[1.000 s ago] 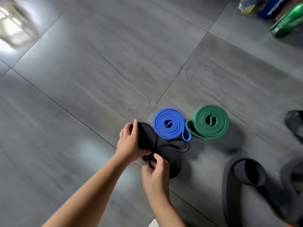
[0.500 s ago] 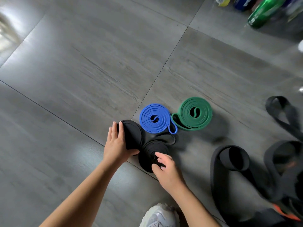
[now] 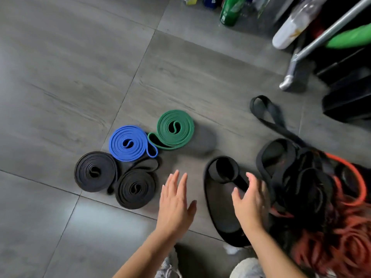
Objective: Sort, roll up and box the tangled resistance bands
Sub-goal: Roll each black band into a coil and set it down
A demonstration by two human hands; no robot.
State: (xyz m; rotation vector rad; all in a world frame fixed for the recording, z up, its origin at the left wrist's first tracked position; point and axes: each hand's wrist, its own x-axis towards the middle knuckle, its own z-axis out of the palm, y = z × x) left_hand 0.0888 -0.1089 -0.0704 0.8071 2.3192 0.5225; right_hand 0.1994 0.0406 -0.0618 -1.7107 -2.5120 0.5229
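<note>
Progress: four bands are rolled and set flat on the floor tiles (image 3: 60, 81). The green roll (image 3: 175, 129) has the blue roll (image 3: 128, 143) touching it at its 8 o'clock. A black roll (image 3: 94, 171) and a second black roll (image 3: 136, 188) sit side by side further out at 8.

Remaining: a tangled pile (image 3: 305, 177) of black and orange bands lies at 3 o'clock of the hands, with a wide black loop (image 3: 239, 183) trailing from it. No box is in view (boxing not begun, I judge).

Left hand (image 3: 174, 203): flat, fingers straight, empty. Right hand (image 3: 251, 201): spread, over the loop; it may be touching, but blur obscures this.

Room: open floor from 9 to 12 o'clock. A metal frame leg (image 3: 289, 81) and bottles (image 3: 230, 11) crowd 1 to 2.
</note>
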